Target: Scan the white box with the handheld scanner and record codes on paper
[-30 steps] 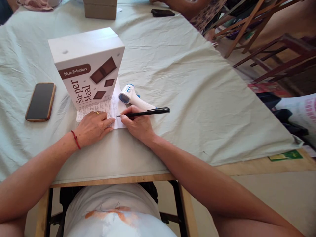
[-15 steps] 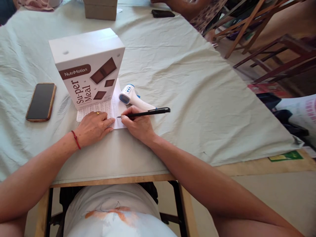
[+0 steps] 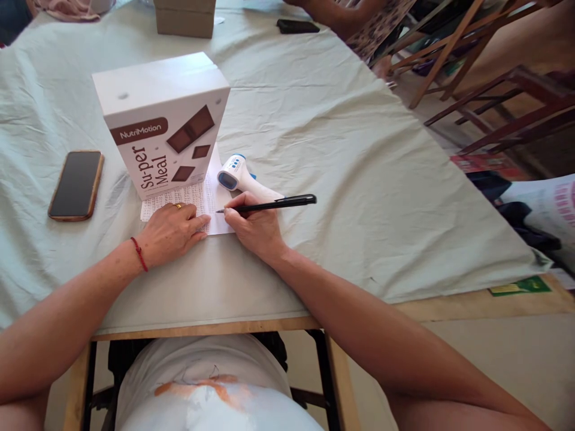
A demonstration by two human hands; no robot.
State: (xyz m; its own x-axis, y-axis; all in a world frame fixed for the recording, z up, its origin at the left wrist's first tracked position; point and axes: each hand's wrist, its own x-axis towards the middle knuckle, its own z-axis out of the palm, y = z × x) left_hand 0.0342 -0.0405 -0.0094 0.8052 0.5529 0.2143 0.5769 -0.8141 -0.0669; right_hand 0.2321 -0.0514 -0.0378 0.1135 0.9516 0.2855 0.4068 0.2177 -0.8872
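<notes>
My right hand [image 3: 256,230] is closed round a black pen [image 3: 287,202], whose tip points left at the white paper [image 3: 219,224]. Fingers extended, my left hand [image 3: 173,232] lies flat on the printed part of the paper, just left of the pen tip. A white box [image 3: 164,129] marked NutriMotion Su-per Meal stands upright on the paper behind my left hand and hides part of the sheet. Beyond my right hand lies a white and blue infrared thermometer [image 3: 245,179], its handle partly hidden by the hand and pen.
A phone [image 3: 75,184] in a brown case lies left of the box. At the far side are a brown carton [image 3: 185,19], a dark flat object [image 3: 297,26] and a person's arm [image 3: 336,13]. Wooden folding chairs [image 3: 523,99] stand to the right. A pale cloth [image 3: 359,179] covers the table.
My right hand and the pen have shifted slightly right along the paper. My left hand stays in place on the sheet.
</notes>
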